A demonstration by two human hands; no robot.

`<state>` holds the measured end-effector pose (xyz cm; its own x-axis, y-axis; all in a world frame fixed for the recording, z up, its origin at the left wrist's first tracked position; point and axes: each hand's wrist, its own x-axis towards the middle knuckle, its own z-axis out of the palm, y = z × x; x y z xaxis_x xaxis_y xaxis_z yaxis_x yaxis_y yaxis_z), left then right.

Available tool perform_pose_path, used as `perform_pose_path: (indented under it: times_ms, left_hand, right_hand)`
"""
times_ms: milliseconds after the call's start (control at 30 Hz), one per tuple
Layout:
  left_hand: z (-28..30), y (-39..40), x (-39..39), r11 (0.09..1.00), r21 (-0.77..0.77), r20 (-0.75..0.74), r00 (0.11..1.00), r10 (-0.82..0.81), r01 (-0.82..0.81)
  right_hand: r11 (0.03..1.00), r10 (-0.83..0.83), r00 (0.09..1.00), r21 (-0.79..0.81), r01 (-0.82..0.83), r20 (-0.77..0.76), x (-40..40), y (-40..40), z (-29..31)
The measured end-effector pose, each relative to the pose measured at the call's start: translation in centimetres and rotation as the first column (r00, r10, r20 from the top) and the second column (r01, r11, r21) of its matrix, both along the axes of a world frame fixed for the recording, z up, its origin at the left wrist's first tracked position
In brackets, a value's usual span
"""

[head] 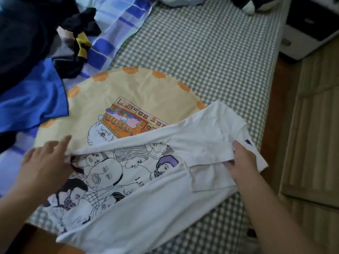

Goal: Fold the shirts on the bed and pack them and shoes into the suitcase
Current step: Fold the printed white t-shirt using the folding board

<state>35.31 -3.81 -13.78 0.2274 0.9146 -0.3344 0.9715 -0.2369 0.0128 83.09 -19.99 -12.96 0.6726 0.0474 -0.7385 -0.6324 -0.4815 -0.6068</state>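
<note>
A white cotton t-shirt (146, 208) lies spread across the near part of the bed, soft and creased, printed with black line-drawn cartoon faces and a few purple patches. Its far edge is folded toward the near side as a long flat band running from left to right. The person's left hand (45, 165) rests at the left end of that band, fingers loosely curled on the fabric edge; whether it pinches the cloth cannot be told. The right hand (242, 162) pinches the folded band near a sleeve at the right, thumb tucked under the fabric.

Just beyond the shirt lies a round, pale yellow cushion (119, 90) with orange scalloped spots along its rim and a colourful cartoon print. Both sit on a grey-and-white checked bedsheet (211, 52). To the far left are a bright blue garment (33, 99), smooth and rumpled, dark clothes (27, 30), and a blue-and-white checked blanket (117, 21). Wooden flooring (311, 143) runs along the right.
</note>
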Motion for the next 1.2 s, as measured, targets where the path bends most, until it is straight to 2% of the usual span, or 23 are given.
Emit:
perform_pose_path:
  times_ms: [133,200,233,333,400,500,600,700,767,867,1000,1067,1133,1200]
  left_hand:
    - [-1.8,0.8,-4.1,0.993,0.0,-0.056,0.992,-0.117,0.117]
    - [-2.1,1.3,-4.3,0.99,0.045,-0.029,0.991,-0.133,0.134]
    - [-2.2,1.5,-4.2,0.986,0.077,-0.025,0.989,-0.144,0.146]
    - [-2.5,1.7,-4.4,0.972,0.161,-0.012,0.985,-0.169,0.169]
    - [-2.6,1.7,-5.0,0.964,0.174,0.004,0.979,-0.205,0.202]
    - [-1.8,1.6,-6.7,0.944,0.158,0.045,0.953,-0.301,0.291]
    - [1.5,0.2,-7.9,0.958,0.168,0.165,0.952,-0.259,0.231]
    - [5.5,-4.3,-8.7,0.923,0.308,0.264,0.912,-0.315,0.23]
    - [7.0,-8.6,-9.4,0.904,0.336,0.318,0.872,-0.372,0.263]
    - [5.5,-15.6,-10.0,0.917,0.243,0.378,0.84,-0.39,0.316]
    - [-0.7,-22.2,-8.2,0.954,0.079,0.312,0.902,-0.299,0.289]
    - [-3.5,-23.5,-7.5,0.962,0.048,0.271,0.923,-0.273,0.27]
    - [-5.0,-24.1,-7.2,0.983,0.058,0.245,0.952,-0.186,0.177]
    - [-5.3,-24.4,-7.2,0.992,0.092,0.246,0.964,-0.103,0.082]
  right_hand:
    - [0.953,0.208,0.969,-0.196,-0.232,-0.136,-1.8,-0.4,0.5]
    - [0.951,0.202,0.96,-0.196,-0.24,-0.195,-2.4,0.1,1.7]
    - [0.968,0.157,0.968,-0.165,-0.191,-0.197,-2.4,0.7,2.1]
    - [0.994,0.057,0.988,0.098,-0.043,-0.141,-3.6,4.2,4.1]
    - [0.975,0.043,0.996,0.221,-0.024,-0.082,-4.9,6.8,5.1]
    - [0.971,-0.012,0.997,0.238,-0.006,0.075,-6.0,10.2,7.7]
    - [0.96,-0.169,0.974,0.249,0.128,0.151,-5.8,10.9,10.3]
    - [0.959,-0.196,0.948,0.251,0.132,0.25,-6.3,7.3,12.5]
    - [0.95,-0.22,0.938,0.276,0.144,0.267,-6.9,3.4,13.1]
    - [0.945,-0.229,0.935,0.292,0.147,0.269,-6.8,-3.7,10.9]
    - [0.949,-0.196,0.979,0.239,0.203,-0.054,-8.2,-9.1,5.0]
    - [0.968,-0.096,0.988,0.221,0.122,-0.123,-8.6,-9.6,2.4]
    - [0.989,0.03,0.998,0.149,-0.022,-0.053,-8.3,-9.4,1.1]
    - [0.993,0.001,0.991,0.113,-0.017,0.137,-7.2,-8.9,1.3]
